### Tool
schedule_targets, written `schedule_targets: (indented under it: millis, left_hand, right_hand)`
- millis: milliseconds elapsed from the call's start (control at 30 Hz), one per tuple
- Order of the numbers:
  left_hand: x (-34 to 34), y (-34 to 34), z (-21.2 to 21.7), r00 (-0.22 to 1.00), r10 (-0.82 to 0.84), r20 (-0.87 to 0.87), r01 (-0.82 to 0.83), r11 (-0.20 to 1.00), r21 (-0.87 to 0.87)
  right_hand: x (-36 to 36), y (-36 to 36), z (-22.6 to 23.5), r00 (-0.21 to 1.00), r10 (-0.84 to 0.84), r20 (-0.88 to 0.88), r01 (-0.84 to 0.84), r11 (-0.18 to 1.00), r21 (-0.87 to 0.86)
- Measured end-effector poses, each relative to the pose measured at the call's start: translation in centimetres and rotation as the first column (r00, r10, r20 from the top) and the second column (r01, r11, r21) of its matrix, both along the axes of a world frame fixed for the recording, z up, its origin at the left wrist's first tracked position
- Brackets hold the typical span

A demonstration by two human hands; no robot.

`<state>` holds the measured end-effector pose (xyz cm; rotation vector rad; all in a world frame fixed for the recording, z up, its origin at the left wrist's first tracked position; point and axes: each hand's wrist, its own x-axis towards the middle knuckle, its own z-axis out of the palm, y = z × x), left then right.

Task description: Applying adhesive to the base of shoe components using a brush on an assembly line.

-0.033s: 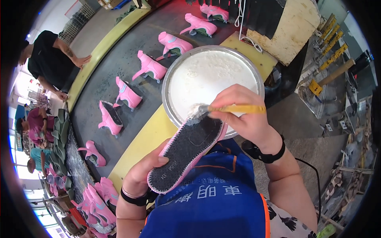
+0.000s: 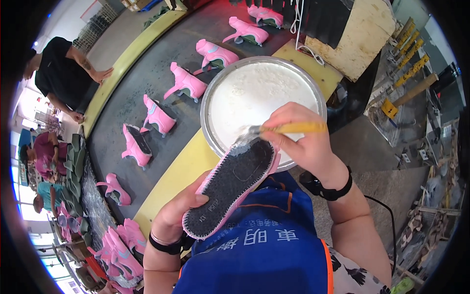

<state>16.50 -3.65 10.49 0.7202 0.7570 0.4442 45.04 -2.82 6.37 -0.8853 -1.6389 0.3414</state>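
My left hand (image 2: pixel 180 203) is closed around the side of a pink shoe upper (image 2: pixel 267 177), thumb on its edge. Its dark stitched underside (image 2: pixel 230 183) faces up, tilted, the toe end pointing away from me. In my right hand (image 2: pixel 304 144) is a brush with a yellow handle (image 2: pixel 301 127). White-coated bristles (image 2: pixel 243 137) touch the toe end of the underside, where a wet greyish smear shows. Just beyond the toe is a round metal pan (image 2: pixel 204 120) of white liquid (image 2: pixel 245 98), likely glue; the shoe partly overlaps its near rim.
Pink shoe uppers (image 2: pixel 188 82) stand in a row along the dark conveyor belt (image 2: pixel 117 105). More pink uppers (image 2: pixel 117 250) are piled at lower left. A person in black (image 2: pixel 61 73) leans on the belt's far yellow edge (image 2: pixel 115 68). Yellow-handled tools (image 2: pixel 411 66) stand at right.
The brush has shifted very slightly along the toe end, its handle now a little more level. The right hand moved with it; the shoe upper has barely moved.
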Motion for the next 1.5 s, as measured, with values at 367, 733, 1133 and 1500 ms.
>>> schedule_targets:
  millis: [367,733,1133,1500]
  left_hand:
    - [-0.7,-0.5,-2.8,0.999,-0.016,-0.036,0.025,0.960,0.279]
    - [-1.9,-1.2,-3.6,0.990,0.070,-0.119,-0.013,0.905,0.425]
    - [-4.4,-1.2,-7.0,0.985,0.151,-0.087,-0.068,0.791,0.608]
    - [-5.3,-1.0,-7.9,0.981,0.189,-0.043,-0.124,0.783,0.610]
  right_hand:
    - [-2.2,-0.1,-1.7,0.914,-0.235,-0.331,0.153,0.955,-0.256]
    - [-5.0,0.0,-1.4,0.855,-0.388,-0.344,0.276,0.902,-0.333]
    - [-8.1,-1.5,-1.0,0.882,-0.354,-0.312,0.276,0.923,-0.267]
    - [-9.2,-3.5,0.1,0.924,-0.344,-0.167,0.294,0.919,-0.263]
